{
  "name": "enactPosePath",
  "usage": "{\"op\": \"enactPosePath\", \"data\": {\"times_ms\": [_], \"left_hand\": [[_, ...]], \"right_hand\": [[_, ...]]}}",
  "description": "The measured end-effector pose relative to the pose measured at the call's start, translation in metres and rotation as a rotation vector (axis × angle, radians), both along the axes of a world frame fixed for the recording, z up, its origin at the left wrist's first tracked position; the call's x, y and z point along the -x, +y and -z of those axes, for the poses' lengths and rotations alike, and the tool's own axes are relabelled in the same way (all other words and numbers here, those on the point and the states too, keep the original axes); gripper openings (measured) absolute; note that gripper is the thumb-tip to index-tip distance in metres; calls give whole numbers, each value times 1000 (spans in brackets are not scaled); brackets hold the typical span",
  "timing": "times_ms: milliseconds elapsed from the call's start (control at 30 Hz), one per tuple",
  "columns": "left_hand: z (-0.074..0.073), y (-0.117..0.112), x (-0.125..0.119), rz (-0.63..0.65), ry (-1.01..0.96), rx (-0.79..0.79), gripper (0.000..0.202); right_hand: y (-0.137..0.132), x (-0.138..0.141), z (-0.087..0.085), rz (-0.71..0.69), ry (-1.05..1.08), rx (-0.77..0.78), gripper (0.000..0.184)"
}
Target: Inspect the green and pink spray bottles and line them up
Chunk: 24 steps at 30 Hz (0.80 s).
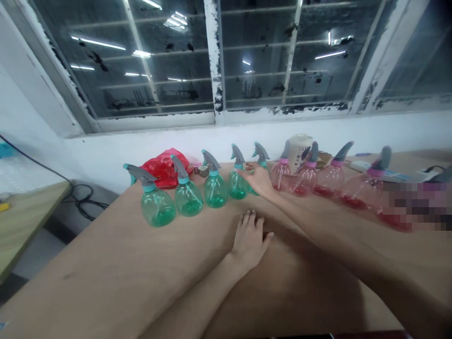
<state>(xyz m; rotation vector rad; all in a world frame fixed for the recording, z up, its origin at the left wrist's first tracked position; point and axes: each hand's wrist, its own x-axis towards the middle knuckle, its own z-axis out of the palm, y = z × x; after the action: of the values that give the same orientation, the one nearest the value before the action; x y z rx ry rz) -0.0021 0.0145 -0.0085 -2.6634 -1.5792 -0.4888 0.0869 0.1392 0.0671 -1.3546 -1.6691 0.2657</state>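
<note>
My left hand (pixel 250 238) lies flat on the brown table (pixel 123 273), fingers stretched out and holding nothing. My right hand (pixel 259 180) reaches across to the row of spray bottles, its fingers around or against the last green bottle (pixel 260 162), which is partly hidden behind the hand. To its left stand several green spray bottles (pixel 157 200) with grey triggers. To its right stand several pink spray bottles (pixel 306 176) with a little red liquid at the bottom.
A red plastic bag (pixel 163 167) lies behind the green bottles against the white wall. A pale jar (pixel 299 146) and small items sit behind the pink bottles. Black cables (pixel 84 197) hang left, by another table (pixel 24 216). A window spans the back.
</note>
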Motion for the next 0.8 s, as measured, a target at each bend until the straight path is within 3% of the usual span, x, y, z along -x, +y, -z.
{"op": "enactPosePath", "data": {"times_ms": [200,367,500,700,800], "left_hand": [[0,1,0,-6,20,-12,44],[-4,-1,-1,6,26,-1,43],[-4,-17,-11,93,3,21,43],[-8,-47,-32,429,-80,78,37],[-12,-53,-32,492,-182,94,28]], "right_hand": [[10,17,-7,17,-205,144,53],[-9,8,-6,28,-291,156,61],[-41,-16,-2,-36,-328,106,59],[-93,-70,11,-180,-175,-89,38],[-112,-97,10,-216,-222,-151,34]]}}
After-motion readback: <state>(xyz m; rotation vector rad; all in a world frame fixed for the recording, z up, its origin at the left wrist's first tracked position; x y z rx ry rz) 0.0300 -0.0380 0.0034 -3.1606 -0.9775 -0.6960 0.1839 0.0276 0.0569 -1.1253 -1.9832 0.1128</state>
